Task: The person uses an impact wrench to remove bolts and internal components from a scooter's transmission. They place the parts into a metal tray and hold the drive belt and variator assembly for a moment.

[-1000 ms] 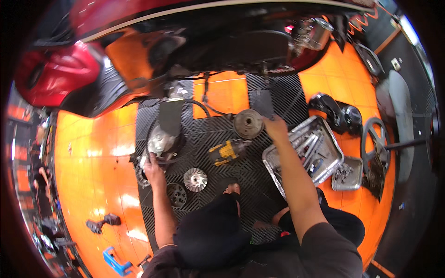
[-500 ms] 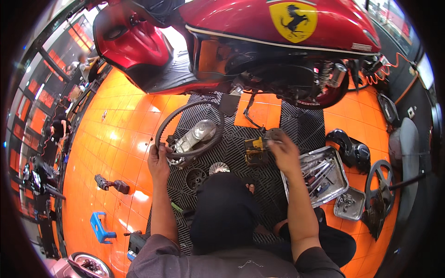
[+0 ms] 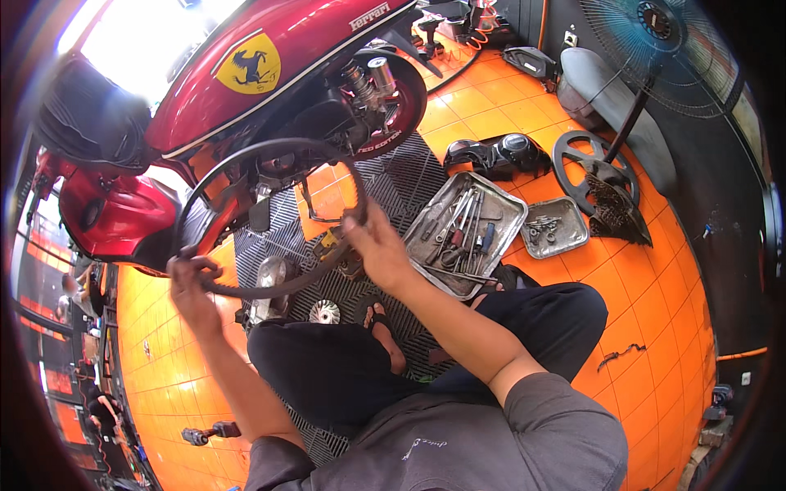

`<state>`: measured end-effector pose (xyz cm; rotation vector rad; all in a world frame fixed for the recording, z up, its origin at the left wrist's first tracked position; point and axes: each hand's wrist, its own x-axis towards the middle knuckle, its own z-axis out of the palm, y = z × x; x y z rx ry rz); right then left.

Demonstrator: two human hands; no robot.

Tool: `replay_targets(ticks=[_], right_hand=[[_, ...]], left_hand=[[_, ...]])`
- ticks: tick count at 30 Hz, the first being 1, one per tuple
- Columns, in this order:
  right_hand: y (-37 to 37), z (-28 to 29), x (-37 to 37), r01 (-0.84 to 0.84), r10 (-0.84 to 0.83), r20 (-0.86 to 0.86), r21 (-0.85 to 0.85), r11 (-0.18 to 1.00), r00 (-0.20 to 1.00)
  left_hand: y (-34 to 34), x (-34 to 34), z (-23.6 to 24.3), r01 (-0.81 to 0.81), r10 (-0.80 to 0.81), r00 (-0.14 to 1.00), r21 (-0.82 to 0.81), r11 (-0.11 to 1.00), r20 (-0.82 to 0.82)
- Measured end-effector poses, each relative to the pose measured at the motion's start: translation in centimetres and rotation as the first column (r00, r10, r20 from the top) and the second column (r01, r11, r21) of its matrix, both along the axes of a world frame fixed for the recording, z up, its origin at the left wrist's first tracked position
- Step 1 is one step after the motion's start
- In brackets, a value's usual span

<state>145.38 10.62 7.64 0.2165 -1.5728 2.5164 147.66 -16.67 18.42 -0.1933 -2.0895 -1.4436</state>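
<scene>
A large black toothed drive belt (image 3: 282, 288) is stretched into a loop in front of me. My left hand (image 3: 194, 288) has its fingers closed round the loop's left side. On the opposite side, my right hand (image 3: 378, 244) grips the belt between thumb and fingers. Through and below the loop, on the mat, lie a silver metal cover (image 3: 274, 301) and a yellow-and-black item (image 3: 350, 263), partly hidden by the belt and my right hand. A round finned metal pulley half (image 3: 325, 312) lies near my legs.
A red scooter (image 3: 270, 69) stands ahead. To the right are a metal tray (image 3: 509, 225) of hand tools, a smaller tray (image 3: 565, 245) of small parts, a black cover (image 3: 491, 155), a wheel (image 3: 565, 159) and a standing fan (image 3: 655, 57). A cordless tool (image 3: 211, 432) lies at lower left.
My right hand has left the round metal part near the yellow item and taken hold of the belt. The belt is now raised between both hands. My view has turned right.
</scene>
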Motion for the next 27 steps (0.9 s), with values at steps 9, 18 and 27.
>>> replay_targets(ticks=[9, 18, 27], right_hand=[[8.4, 3.0, 0.6, 0.067, -0.066, 0.040, -0.028, 0.997, 0.997], [12.8, 1.8, -0.4, 0.069, -0.065, 0.069, -0.055, 0.996, 0.995], [9.2, 1.6, 0.1, 0.009, -0.012, 0.076, 0.045, 0.999, 0.997]], left_hand=[[6.5, -4.2, -9.1, -0.169, 0.132, 0.886, 0.044, 0.985, 0.444], [10.2, -4.9, -12.0, -0.043, 0.075, 0.871, -0.078, 0.996, 0.485], [12.0, -5.2, -14.4, 0.092, 0.071, 0.822, -0.255, 0.963, 0.565]])
